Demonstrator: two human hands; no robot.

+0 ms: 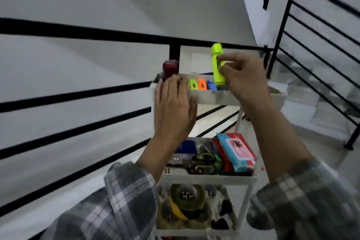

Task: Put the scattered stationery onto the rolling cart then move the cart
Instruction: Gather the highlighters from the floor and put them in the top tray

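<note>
Head view: right hand (243, 80) pinches neon-yellow plastic highlighter (217, 64) upright above white cart tray (214, 99)'s far edge; left hand (173, 107) seemingly grips dark-red stamp (170, 66).

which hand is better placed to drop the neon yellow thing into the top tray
Right. The right hand pinches the neon yellow item over the top tray; the left hand is at its left end, by a dark red item.

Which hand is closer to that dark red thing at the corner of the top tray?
Left. The left hand is right below the dark red thing, fingers reaching its base; the right hand is across the tray, pinching a lime-green item.
</note>
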